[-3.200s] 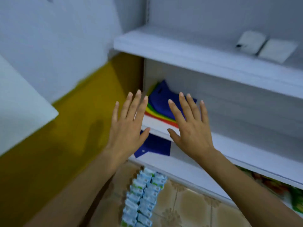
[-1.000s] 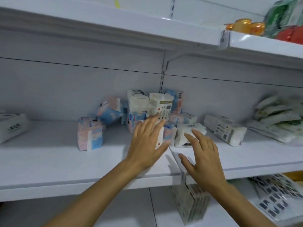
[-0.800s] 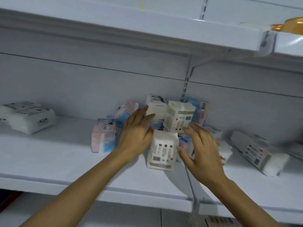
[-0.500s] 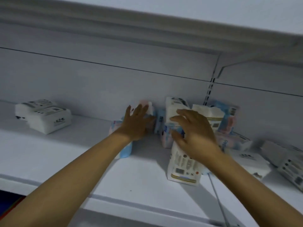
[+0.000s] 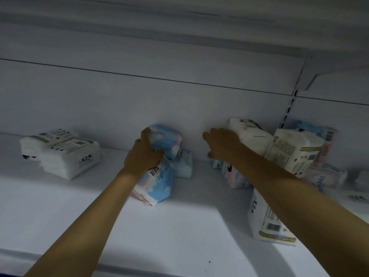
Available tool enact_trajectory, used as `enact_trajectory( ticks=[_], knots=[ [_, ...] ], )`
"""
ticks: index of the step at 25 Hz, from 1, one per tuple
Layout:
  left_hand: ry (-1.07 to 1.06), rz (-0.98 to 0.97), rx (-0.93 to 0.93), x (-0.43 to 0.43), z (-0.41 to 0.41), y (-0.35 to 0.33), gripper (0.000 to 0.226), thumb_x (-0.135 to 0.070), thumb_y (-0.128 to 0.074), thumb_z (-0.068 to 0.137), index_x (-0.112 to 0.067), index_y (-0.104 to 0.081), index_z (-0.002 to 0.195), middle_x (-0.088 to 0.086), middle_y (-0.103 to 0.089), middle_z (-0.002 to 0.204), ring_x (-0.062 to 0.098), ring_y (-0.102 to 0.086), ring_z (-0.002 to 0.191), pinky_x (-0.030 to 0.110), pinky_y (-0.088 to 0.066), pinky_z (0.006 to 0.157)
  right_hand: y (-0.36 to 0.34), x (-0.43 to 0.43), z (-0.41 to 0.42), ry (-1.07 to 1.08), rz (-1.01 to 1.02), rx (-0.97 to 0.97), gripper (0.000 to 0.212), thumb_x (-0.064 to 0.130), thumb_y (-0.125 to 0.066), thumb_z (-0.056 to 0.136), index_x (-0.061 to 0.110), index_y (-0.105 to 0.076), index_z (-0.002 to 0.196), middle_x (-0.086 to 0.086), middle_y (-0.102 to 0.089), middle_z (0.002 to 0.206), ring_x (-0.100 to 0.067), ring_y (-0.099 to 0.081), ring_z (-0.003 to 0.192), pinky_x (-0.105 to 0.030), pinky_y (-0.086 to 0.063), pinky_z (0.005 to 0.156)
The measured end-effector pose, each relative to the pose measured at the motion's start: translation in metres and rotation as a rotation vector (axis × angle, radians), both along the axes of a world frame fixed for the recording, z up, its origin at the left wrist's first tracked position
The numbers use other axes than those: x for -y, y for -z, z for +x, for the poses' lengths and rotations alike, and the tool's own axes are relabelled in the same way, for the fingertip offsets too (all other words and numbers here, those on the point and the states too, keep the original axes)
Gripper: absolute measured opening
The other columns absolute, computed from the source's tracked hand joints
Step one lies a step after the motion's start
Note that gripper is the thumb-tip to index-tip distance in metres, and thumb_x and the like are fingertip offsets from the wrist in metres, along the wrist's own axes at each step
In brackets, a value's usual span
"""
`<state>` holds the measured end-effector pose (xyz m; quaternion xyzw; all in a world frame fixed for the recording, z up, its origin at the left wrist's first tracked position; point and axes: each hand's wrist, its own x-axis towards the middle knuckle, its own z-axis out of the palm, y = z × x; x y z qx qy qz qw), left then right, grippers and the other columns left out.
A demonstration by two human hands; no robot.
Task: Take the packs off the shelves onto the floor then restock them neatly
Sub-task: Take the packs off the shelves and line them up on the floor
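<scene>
On the white shelf [image 5: 163,226] lies a loose heap of tissue packs. My left hand [image 5: 142,154] grips a blue-and-pink pack [image 5: 167,139] near the back wall, fingers over its top and thumb on its front. Beneath it leans a second blue-and-pink pack [image 5: 157,183] with a barcode. My right hand [image 5: 221,144] rests with loose fingers against the left side of a white pack [image 5: 248,134]. A pink pack [image 5: 233,177] lies under my right forearm. A printed white pack [image 5: 292,153] stands to the right, and another white pack [image 5: 266,221] stands near the front.
A stack of white packs [image 5: 60,153] sits at the left of the shelf. A small pale blue pack [image 5: 184,163] lies behind my left hand. More packs [image 5: 327,176] crowd the far right. The upper shelf [image 5: 179,23] hangs low overhead, with a slotted upright [image 5: 287,110] at right.
I have leaned in closer under the upper shelf. My left hand has closed round the upper blue-and-pink pack. My right hand has moved from the front white pack back to the white pack by the wall.
</scene>
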<state>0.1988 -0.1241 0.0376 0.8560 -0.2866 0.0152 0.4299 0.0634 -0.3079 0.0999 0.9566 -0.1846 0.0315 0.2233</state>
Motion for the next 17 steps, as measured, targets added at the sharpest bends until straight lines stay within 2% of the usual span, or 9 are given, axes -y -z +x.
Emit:
enact_trajectory(
  ticks=[2,3,5,7,8,10,12,14,17],
  knots=[
    [-0.049,-0.011,-0.043,-0.007,0.005,0.001,0.08,-0.025,-0.064,0.085,-0.017,-0.017,0.149,0.019,-0.042,0.142,0.038,-0.049,0.122,0.042,-0.039,0.095,0.01,0.002,0.0,0.044,-0.129,-0.102,0.04,0.019,-0.059,0.09,0.01,-0.048,0.127,-0.011,-0.054,0.124,-0.029,-0.046,0.119,-0.035,-0.039,0.089],
    [-0.093,0.028,-0.003,-0.011,0.005,-0.002,0.087,-0.027,-0.066,0.084,-0.017,-0.012,0.151,0.019,-0.031,0.149,0.039,-0.042,0.129,0.045,-0.036,0.1,0.013,0.002,0.0,0.065,-0.195,-0.152,0.034,0.015,-0.056,0.091,0.01,-0.052,0.124,-0.01,-0.056,0.125,-0.029,-0.044,0.121,-0.036,-0.038,0.093],
    [-0.194,0.166,0.267,-0.02,0.0,-0.012,0.097,-0.035,-0.068,0.082,-0.019,-0.004,0.154,0.016,-0.013,0.158,0.038,-0.028,0.138,0.05,-0.029,0.106,0.015,0.0,0.001,0.106,-0.291,-0.247,0.019,0.01,-0.052,0.092,0.011,-0.06,0.11,-0.007,-0.058,0.123,-0.028,-0.043,0.122,-0.037,-0.035,0.098],
    [-0.174,0.216,0.615,-0.024,-0.005,-0.022,0.086,-0.038,-0.065,0.084,-0.02,-0.017,0.153,0.014,-0.02,0.158,0.035,-0.027,0.139,0.048,-0.027,0.107,0.011,-0.002,0.002,0.07,-0.33,-0.251,0.008,0.014,-0.052,0.093,0.012,-0.06,0.096,-0.007,-0.057,0.123,-0.027,-0.044,0.12,-0.037,-0.033,0.1],
    [-0.099,0.226,0.7,-0.025,-0.01,-0.03,0.075,-0.036,-0.063,0.086,-0.021,-0.027,0.15,0.011,-0.029,0.155,0.033,-0.032,0.137,0.045,-0.028,0.106,0.006,-0.003,0.003,0.041,-0.319,-0.207,0.013,0.02,-0.053,0.094,0.012,-0.06,0.102,-0.008,-0.055,0.124,-0.027,-0.045,0.119,-0.037,-0.032,0.1],
    [0.095,0.262,0.679,-0.018,-0.024,-0.043,0.059,-0.035,-0.056,0.091,-0.023,-0.037,0.145,0.005,-0.043,0.146,0.027,-0.041,0.131,0.038,-0.033,0.103,-0.002,-0.001,0.005,0.011,-0.214,-0.048,0.032,0.034,-0.052,0.095,0.013,-0.056,0.119,-0.01,-0.052,0.126,-0.029,-0.048,0.117,-0.037,-0.034,0.096],
    [0.253,0.351,0.58,0.0,-0.045,-0.046,0.055,-0.037,-0.05,0.095,-0.023,-0.034,0.145,0.005,-0.045,0.143,0.025,-0.042,0.13,0.037,-0.036,0.101,-0.009,0.004,0.005,0.034,-0.006,0.115,0.038,0.04,-0.048,0.097,0.011,-0.052,0.119,-0.011,-0.055,0.12,-0.029,-0.055,0.107,-0.034,-0.038,0.083],
    [0.359,0.451,0.549,0.026,-0.061,-0.037,0.063,-0.042,-0.049,0.095,-0.02,-0.025,0.149,0.009,-0.045,0.142,0.029,-0.041,0.131,0.04,-0.04,0.101,-0.009,0.01,-0.001,0.056,0.088,0.22,0.037,0.041,-0.045,0.098,0.008,-0.051,0.115,-0.012,-0.061,0.113,-0.03,-0.059,0.098,-0.033,-0.04,0.074],
    [0.337,0.629,0.457,0.056,-0.057,-0.005,0.094,-0.061,-0.054,0.086,-0.016,-0.006,0.153,0.015,-0.035,0.148,0.035,-0.034,0.135,0.044,-0.034,0.105,-0.014,0.014,-0.021,0.089,0.11,0.352,0.04,0.043,-0.043,0.099,0.008,-0.05,0.117,-0.014,-0.062,0.11,-0.032,-0.06,0.096,-0.034,-0.04,0.071]
  ],
)
